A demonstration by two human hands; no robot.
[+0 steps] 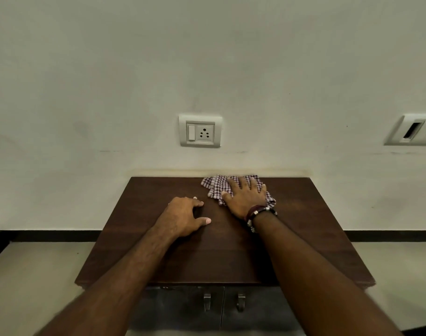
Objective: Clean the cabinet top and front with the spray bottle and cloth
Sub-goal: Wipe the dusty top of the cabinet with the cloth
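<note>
My right hand [246, 195] lies open and flat on the cloth [215, 187] at the back of the cabinet [139, 209] top, near the wall; my left hand [184, 217] rests empty, fingers curled, on the bare wood. No spray bottle is in view. Pressing this flat, I think the cloth could bunch or slip out, leaving streaks and missing the back edge.
</note>
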